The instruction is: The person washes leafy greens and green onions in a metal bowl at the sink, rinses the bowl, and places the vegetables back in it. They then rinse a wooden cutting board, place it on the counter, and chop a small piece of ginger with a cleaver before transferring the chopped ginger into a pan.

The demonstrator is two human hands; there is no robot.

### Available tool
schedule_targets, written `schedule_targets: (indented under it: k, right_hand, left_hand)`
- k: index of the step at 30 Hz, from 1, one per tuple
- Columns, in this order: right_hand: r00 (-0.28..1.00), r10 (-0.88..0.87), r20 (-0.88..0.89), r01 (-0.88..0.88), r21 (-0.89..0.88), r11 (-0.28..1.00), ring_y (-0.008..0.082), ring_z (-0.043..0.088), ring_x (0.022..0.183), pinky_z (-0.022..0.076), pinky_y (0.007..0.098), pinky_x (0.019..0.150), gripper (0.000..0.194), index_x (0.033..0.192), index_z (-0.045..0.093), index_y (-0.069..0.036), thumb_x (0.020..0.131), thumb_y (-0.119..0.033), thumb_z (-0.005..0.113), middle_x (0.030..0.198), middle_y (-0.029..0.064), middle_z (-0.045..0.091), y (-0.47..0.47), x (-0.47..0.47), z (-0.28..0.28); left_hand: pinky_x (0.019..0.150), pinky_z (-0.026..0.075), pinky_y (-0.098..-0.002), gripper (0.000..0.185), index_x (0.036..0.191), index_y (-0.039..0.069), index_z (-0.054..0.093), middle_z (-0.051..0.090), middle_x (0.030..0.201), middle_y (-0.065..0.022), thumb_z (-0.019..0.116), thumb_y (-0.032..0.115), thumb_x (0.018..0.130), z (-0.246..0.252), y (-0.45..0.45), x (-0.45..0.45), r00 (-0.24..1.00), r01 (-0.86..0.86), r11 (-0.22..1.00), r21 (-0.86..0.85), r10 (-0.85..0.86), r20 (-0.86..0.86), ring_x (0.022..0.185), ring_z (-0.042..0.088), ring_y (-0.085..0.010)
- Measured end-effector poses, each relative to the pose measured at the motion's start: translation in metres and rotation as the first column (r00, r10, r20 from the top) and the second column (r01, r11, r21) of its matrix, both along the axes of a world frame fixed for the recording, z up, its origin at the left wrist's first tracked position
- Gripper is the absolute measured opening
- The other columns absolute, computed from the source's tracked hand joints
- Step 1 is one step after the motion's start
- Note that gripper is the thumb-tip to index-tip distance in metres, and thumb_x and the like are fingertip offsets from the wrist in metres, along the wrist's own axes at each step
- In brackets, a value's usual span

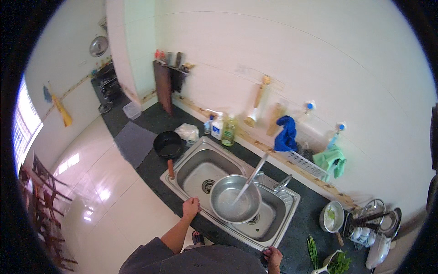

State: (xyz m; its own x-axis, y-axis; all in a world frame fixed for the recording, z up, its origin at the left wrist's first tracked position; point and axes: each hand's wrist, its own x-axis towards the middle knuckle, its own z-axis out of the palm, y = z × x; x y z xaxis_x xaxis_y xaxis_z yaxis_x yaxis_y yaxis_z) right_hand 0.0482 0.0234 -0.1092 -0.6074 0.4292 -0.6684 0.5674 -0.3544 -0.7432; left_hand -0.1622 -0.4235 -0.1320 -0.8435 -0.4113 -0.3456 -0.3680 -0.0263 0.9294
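A round metal basin [236, 207] rests across the middle of the double stainless steel sink [292, 222], and water runs into it from the faucet spout [255, 171]. My left hand [191, 207] is at the sink's near edge, left of the basin, its fingers curled with nothing visible in them. My right hand [273, 256] lies at the sink's near right corner; whether its fingers hold anything is unclear. The faucet handle [283, 182] stands behind the right bowl, which has a small dark scrap in it.
A black saucepan [168, 145] stands left of the sink, soap bottles [228, 130] behind it. On the right are a small pot [332, 217], green onions [312, 251], leafy greens [340, 263] and a dish rack [368, 222]. Brushes and cloths hang on the wall.
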Motion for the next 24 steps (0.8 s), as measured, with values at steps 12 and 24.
schedule_targets:
  k: [12,24]
  right_hand:
    - [1.0,0.01,-0.028,-0.01,0.009,1.0,0.0196,0.073,0.076,0.0546,0.0292,0.057,0.026,0.108,0.065,-0.004,0.099,-0.026,0.054,0.083,0.0074,0.072,-0.007,0.001,0.011]
    - [1.0,-0.022,-0.022,0.021,-0.054,0.998,0.0184,0.073,0.076,0.0545,0.0289,0.059,0.026,0.106,0.067,-0.005,0.1,-0.027,0.056,0.085,0.0077,0.074,-0.005,-0.001,0.01]
  left_hand:
    - [0.047,0.053,-0.0307,0.031,0.082,-0.003,0.063,0.063,0.067,-0.0087,0.056,0.023,0.099,-0.002,-0.001,-0.004,1.0,0.017,1.0,0.006,-0.017,-0.005,0.049,0.062,-0.0176]
    - [0.043,0.048,-0.033,0.032,0.075,-0.002,0.06,0.059,0.061,-0.0074,0.056,0.021,0.098,-0.008,-0.003,-0.006,0.992,0.065,0.993,-0.096,-0.075,-0.104,0.045,0.057,-0.0165]
